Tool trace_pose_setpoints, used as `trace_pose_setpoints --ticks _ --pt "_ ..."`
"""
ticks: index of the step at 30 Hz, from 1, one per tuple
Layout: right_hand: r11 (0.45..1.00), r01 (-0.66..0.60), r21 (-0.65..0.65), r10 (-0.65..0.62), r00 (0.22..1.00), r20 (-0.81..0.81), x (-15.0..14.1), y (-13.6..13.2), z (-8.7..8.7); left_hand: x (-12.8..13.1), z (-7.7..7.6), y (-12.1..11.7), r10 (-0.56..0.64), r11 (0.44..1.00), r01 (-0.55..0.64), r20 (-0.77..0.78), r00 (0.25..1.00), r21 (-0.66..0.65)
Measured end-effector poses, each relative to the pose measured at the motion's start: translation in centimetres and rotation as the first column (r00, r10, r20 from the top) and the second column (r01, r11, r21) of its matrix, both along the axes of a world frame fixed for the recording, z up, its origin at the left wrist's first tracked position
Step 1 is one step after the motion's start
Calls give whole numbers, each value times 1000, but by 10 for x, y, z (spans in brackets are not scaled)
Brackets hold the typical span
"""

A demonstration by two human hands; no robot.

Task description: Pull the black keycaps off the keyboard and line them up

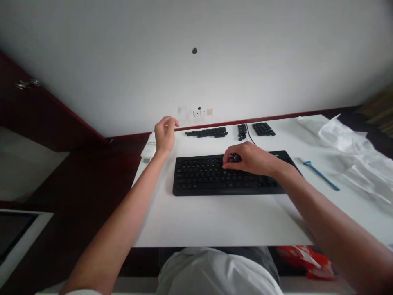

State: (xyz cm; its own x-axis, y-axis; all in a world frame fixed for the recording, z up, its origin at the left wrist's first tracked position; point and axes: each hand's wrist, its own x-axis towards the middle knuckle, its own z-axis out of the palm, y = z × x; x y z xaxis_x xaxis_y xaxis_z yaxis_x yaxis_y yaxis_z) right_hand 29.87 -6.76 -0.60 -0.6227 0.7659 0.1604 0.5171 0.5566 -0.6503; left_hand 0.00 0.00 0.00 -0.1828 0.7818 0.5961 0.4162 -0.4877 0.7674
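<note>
A black keyboard [211, 185] lies on the white table [221, 221] in front of me. My right hand [248, 157] is over its upper middle, fingers closed around a small dark shiny thing [235, 157] whose kind I cannot make out. To the left, my left hand [166, 133] is raised above the table's far left part, apart from the keyboard. Its fingers are curled in, and whatever they may hold is hidden. Behind the keyboard, loose black keycaps lie in groups: a long one [208, 132], a narrow one [242, 131] and a block [263, 128].
A blue slim tool [321, 175] lies right of the keyboard, beside crumpled white plastic wrapping [353, 143]. A white object [149, 150] sits at the table's left edge. A black cable [250, 135] runs back toward the wall. A red bag [310, 262] is below the front edge.
</note>
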Motion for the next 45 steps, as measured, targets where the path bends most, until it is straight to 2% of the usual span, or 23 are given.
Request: trace_pose_setpoints --ticks 2,4,5,7,8,10,13,16,21,29,36,45 --pt "992 115 -48 -122 972 -201 -5 -1 0 -10 -32 6 19 997 -19 1 1000 -69" --pt "964 152 -217 -240 847 -474 -15 -2 -4 -17 -56 5 28 991 -25 19 999 -133" --pt "938 109 -330 -297 743 -600 -21 -3 -7 -19 -64 3 -11 984 12 11 1000 -175" --pt "873 -13 -487 -398 558 -728 -34 -4 -14 -19 -75 -2 -103 959 97 -11 995 -266" --pt "845 -69 -531 -431 500 -751 -40 -5 -17 -17 -79 -4 -132 947 126 2 991 -295" --pt "806 -142 -574 -461 456 -761 -50 -8 -20 -13 -83 -6 -161 935 156 10 987 -319" --pt "793 -190 -579 -443 472 -762 -57 -14 -21 -8 -84 -5 -186 932 159 -51 981 -327" --pt "808 -200 -555 -395 515 -761 -59 -18 -23 -7 -84 -4 -203 924 151 -117 972 -351" --pt "840 -174 -514 -322 602 -730 -58 -19 -33 -7 -86 -4 -193 929 129 -158 968 -347" --pt "875 -118 -469 -276 674 -685 -58 -19 -44 -6 -87 -4 -220 929 131 -233 947 -347" --pt "893 -55 -447 -260 746 -612 -60 -21 -43 -6 -88 -4 -223 928 128 -248 943 -349" --pt "906 -35 -423 -242 776 -583 -62 -23 -40 -6 -88 -4 -227 924 124 -259 939 -361"
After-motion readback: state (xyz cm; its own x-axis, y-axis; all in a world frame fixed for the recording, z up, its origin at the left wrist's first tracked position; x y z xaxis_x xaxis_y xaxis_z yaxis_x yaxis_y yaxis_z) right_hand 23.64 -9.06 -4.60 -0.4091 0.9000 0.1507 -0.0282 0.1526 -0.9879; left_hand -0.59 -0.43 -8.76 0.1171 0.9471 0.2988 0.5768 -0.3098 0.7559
